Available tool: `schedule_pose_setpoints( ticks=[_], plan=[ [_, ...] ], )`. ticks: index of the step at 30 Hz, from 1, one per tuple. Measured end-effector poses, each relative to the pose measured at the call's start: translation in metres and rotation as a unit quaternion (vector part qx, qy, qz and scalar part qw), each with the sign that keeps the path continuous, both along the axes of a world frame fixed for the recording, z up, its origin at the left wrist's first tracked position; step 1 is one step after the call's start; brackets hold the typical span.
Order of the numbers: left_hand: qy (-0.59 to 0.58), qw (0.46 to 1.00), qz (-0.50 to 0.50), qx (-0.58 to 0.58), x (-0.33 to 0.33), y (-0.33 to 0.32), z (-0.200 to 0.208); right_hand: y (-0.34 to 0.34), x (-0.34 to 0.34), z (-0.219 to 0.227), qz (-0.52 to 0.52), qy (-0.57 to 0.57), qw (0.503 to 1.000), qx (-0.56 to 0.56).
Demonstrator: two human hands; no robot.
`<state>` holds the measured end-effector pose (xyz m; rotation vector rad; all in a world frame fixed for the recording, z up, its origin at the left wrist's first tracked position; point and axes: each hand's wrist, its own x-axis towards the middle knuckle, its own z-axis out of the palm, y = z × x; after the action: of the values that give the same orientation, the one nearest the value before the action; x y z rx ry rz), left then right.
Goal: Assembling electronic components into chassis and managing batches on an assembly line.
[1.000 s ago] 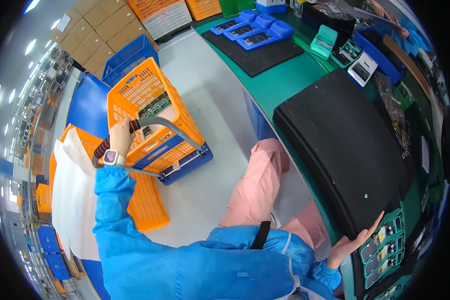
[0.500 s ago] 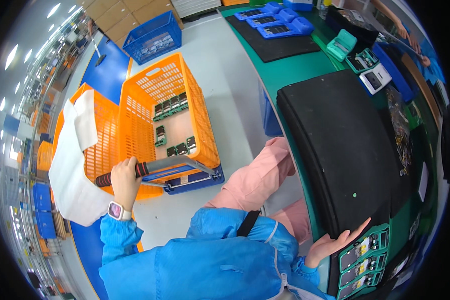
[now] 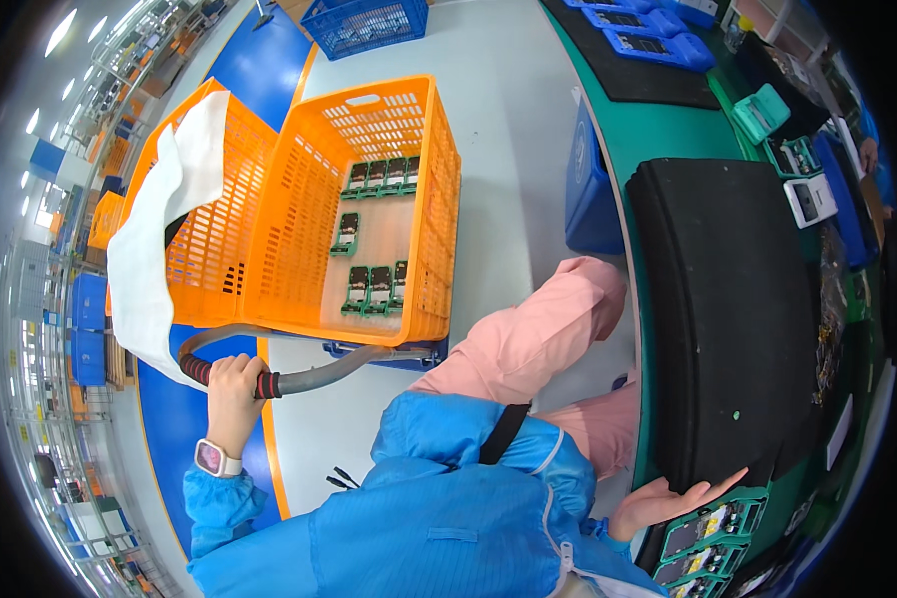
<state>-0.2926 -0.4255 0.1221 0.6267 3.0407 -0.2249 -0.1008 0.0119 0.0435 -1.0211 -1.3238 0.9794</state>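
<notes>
My left hand point(image 3: 233, 401) is wrapped round the black-and-red padded grip of a grey metal trolley handle point(image 3: 321, 377). Just beyond the handle, an orange perforated crate point(image 3: 431, 224) stands on the trolley, with several green-and-black device housings point(image 3: 374, 289) lying in rows on its bottom. Close at its left is a second orange crate point(image 3: 224, 234), partly covered by a white cloth point(image 3: 138, 284). My right hand point(image 3: 668, 501) is open, fingers stretched out, at the near end of a thick black foam mat point(image 3: 723, 319) and beside green device housings point(image 3: 703, 538) on the table.
The green table edge point(image 3: 608, 130) runs along my right, with a blue bin point(image 3: 593, 189) below it. Blue device housings point(image 3: 658, 47) lie on a far mat. A blue crate point(image 3: 364, 25) stands on the floor ahead. A person's hand point(image 3: 870, 154) shows at far right.
The view has shifted, so crates and table things appear farther right. The handle sits lower below the orange crate, with my left hand still on it. My right hand stays open beside the mat.
</notes>
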Motion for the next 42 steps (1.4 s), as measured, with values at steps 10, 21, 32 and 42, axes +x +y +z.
schedule_pose_setpoints(
  ticks=[10, 21, 32, 42],
  plan=[
    [-0.429, 0.900, -0.079, -0.006, -0.266, 0.082, -0.063, 0.000, -0.001, -0.003, -0.007, -0.001, 1.000, 0.017],
    [-0.502, 0.862, 0.017, -0.077, -0.282, 0.034, -0.503, 0.009, 0.001, -0.016, -0.148, 0.000, 0.988, 0.034],
    [-0.343, 0.929, 0.142, -0.001, -0.248, 0.070, -0.573, 0.013, 0.016, -0.018, -0.141, -0.139, 0.974, 0.112],
    [-0.379, 0.902, 0.207, -0.015, -0.237, 0.062, -0.592, 0.001, -0.022, -0.014, -0.191, -0.163, 0.954, 0.165]
  ],
)
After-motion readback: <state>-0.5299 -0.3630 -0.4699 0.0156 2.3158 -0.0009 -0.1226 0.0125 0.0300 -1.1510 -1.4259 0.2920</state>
